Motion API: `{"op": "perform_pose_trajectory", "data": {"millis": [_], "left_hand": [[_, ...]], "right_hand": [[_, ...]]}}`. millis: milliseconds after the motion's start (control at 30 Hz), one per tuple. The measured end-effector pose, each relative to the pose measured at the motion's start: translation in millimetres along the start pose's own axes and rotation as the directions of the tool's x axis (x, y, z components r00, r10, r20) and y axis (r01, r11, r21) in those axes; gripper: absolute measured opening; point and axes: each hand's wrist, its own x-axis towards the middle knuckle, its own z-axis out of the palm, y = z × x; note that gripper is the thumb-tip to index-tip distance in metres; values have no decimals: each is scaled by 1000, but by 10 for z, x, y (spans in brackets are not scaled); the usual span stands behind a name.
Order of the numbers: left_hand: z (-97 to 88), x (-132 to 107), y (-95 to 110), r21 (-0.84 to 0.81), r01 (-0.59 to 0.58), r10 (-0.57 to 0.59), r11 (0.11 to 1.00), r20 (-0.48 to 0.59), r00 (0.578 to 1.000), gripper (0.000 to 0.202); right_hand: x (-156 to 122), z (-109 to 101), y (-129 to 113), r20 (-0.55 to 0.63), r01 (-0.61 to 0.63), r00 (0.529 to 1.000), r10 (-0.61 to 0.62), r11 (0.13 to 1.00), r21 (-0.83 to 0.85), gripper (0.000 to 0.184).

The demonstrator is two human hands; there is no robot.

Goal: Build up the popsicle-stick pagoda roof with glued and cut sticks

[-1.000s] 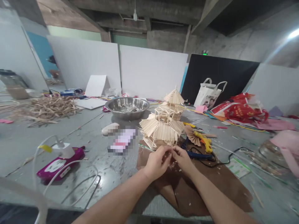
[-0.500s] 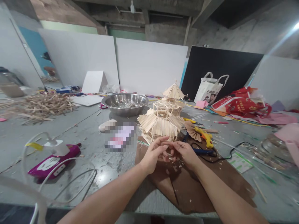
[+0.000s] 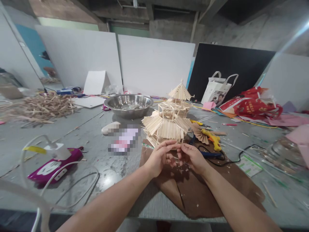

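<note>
My left hand [image 3: 160, 158] and my right hand [image 3: 193, 158] meet at the fingertips, just in front of a pagoda model [image 3: 170, 129] built from thin wooden sticks. Thumb and fingers of each hand are pinched together. Whatever sits between them is too small to make out. Beneath both hands lies a brown sheet [image 3: 193, 199] sprinkled with tiny wood scraps. Close to my right hand are a blue-handled tool [image 3: 211, 155] and a yellow glue gun [image 3: 214, 139], beside a pleated brown paper fan [image 3: 200, 133].
A steel bowl [image 3: 129, 109] stands behind a blurred-out phone [image 3: 125, 140]. At left are a purple power strip [image 3: 55, 166] with looping white cables and a heap of wooden sticks [image 3: 48, 108]. A glass jar [image 3: 280, 154], red bags [image 3: 252, 104] and a white tote [image 3: 216, 90] occupy the right.
The view has tilted slightly. My fingertips remain together in front of the pagoda model, with the fingers of both hands shifted a little.
</note>
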Motion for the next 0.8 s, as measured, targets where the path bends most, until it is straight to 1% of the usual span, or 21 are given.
{"op": "perform_pose_trajectory", "data": {"millis": [133,300,500,567,633,700,800], "left_hand": [[-18,7,-1,-54,41,-39,998,35,999,26],[-37,17,-5,-55,61,-58,997,55,997,30],[28,-6,12,-41,48,-45,998,65,997,29],[47,-10,13,-34,52,-51,998,31,998,28],[49,-5,10,-3,43,-43,999,-33,999,24],[32,10,6,59,6,0,998,-109,994,18],[-16,46,-3,194,-40,85,980,-228,970,19]], "right_hand": [[-4,9,7,-5,3,1000,-3,999,42,18],[0,2,18,-3,16,1000,-16,999,46,18],[-13,50,-1,-27,8,1000,-6,998,58,18],[-23,77,9,-32,-28,999,27,999,-18,19],[-30,101,30,-26,-67,998,64,989,-134,21],[-29,113,52,-29,-79,997,74,969,-234,26],[-13,90,63,-61,-52,998,35,949,-310,33]]}}
